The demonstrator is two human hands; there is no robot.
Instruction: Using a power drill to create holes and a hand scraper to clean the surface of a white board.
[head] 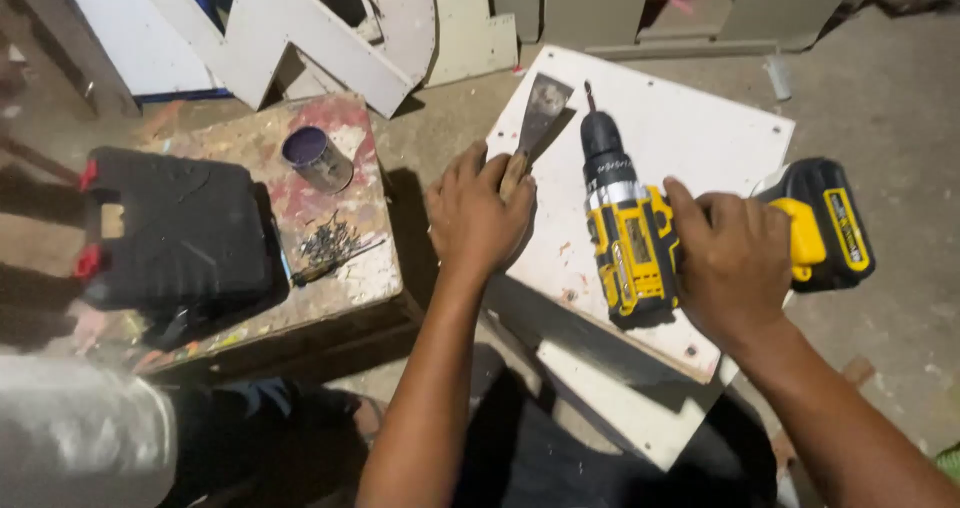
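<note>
My right hand grips the handle of a yellow and black cordless drill, whose bit points away from me over a white board. My left hand is closed on the wooden handle of a putty knife. Its stained metal blade lies flat on the board's left part. The two tools lie side by side, a hand's width apart.
To the left stands a paint-stained low table with a black tool case, a small tin can and a pile of dark screws. White cut-out panels lean at the back. Concrete floor lies to the right.
</note>
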